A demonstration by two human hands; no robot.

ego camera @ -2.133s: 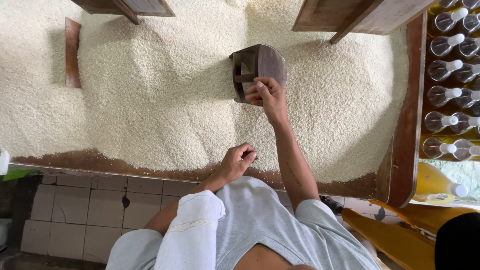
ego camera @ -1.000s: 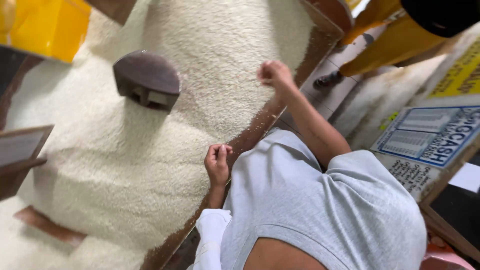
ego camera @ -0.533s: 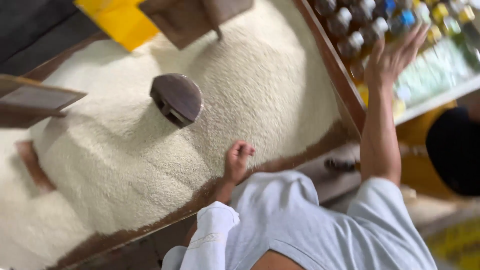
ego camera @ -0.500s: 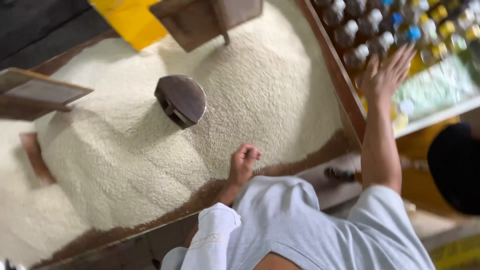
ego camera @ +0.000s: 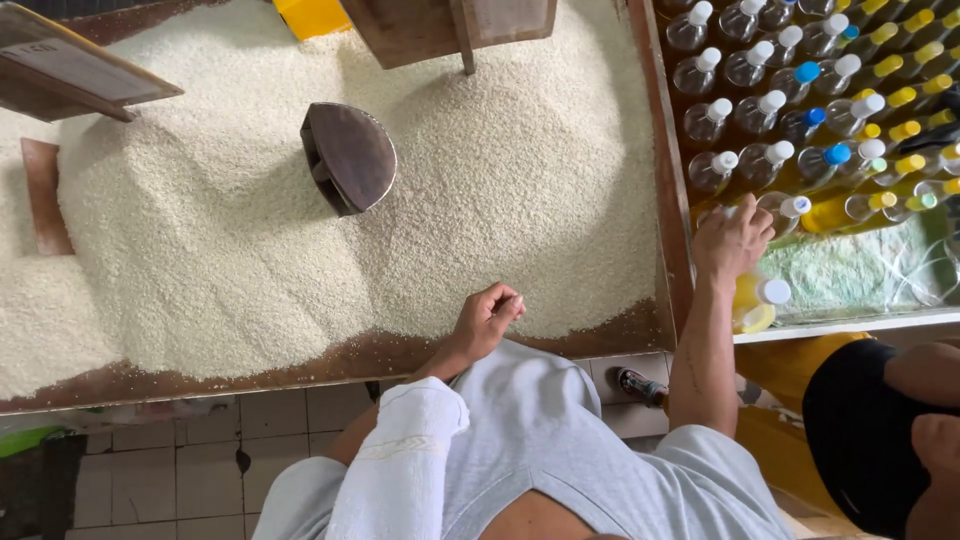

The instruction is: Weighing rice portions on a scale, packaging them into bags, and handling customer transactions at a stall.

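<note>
At the far left a flat brown wooden board [ego camera: 45, 195] lies half sunk in the wide heap of white rice grains [ego camera: 480, 200] that fills the long wooden trough [ego camera: 330, 362]. Further right, a dark wooden scoop with a rounded back [ego camera: 348, 157] sits tilted on the rice, well apart from both hands. Near the trough's front edge the left hand [ego camera: 486, 320] rests on the grains, its fingers [ego camera: 505, 303] curled loosely inward into a half-closed fist; whether any rice is held inside cannot be told. A white cloth [ego camera: 400, 460] hangs over the person's left shoulder.

Past the trough's right wall, the right hand [ego camera: 732, 240] reaches into a tray of clear plastic bottles with white, blue and yellow caps [ego camera: 790, 110]. Its fingers [ego camera: 722, 215] are bent down over one white-capped bottle [ego camera: 780, 207] in the nearest row, touching it, though a firm grip is not plain. Another person's dark-clothed form [ego camera: 860, 430] sits at the lower right.
</note>
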